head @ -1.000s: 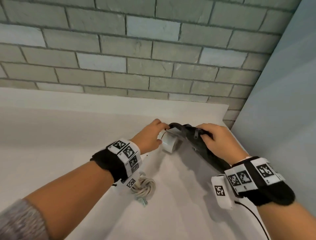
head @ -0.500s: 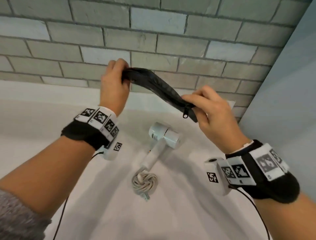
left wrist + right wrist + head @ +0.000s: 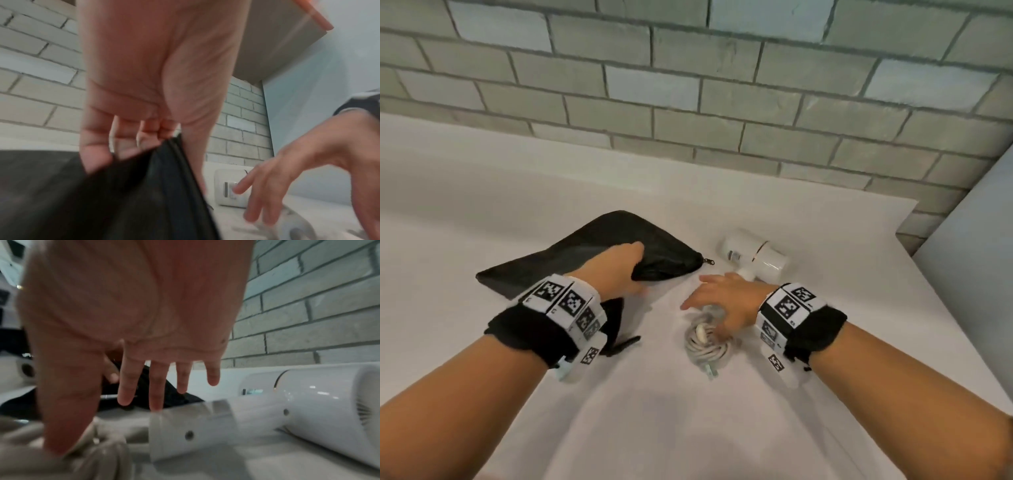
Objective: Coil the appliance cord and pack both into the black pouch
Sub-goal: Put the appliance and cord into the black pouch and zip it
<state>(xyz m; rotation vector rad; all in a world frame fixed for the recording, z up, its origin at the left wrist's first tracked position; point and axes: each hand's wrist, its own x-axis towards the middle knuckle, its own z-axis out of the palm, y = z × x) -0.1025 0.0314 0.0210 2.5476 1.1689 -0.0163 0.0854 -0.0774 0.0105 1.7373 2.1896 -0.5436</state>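
Note:
The black pouch (image 3: 599, 246) lies flat on the white counter (image 3: 825, 219), left of centre, its zip pull pointing right. My left hand (image 3: 619, 270) grips the pouch's near edge, fingers curled into the fabric (image 3: 144, 178). The white hair dryer (image 3: 756, 255) lies on its side to the pouch's right, handle towards me (image 3: 195, 426). Its grey-white cord (image 3: 705, 342) sits coiled at the handle's end. My right hand (image 3: 705, 308) hovers over the coil with fingers spread; its thumb touches the cord (image 3: 86, 456).
A grey brick wall (image 3: 722, 102) runs along the back of the counter. A pale blue panel (image 3: 969, 274) closes off the right side. A black strap end (image 3: 619, 346) lies by my left wrist. An overhead cabinet (image 3: 277, 40) shows in the left wrist view.
Both hands held the pouch up in the air; now it lies on the counter at left. My right hand has let go and dropped over the coiled cord.

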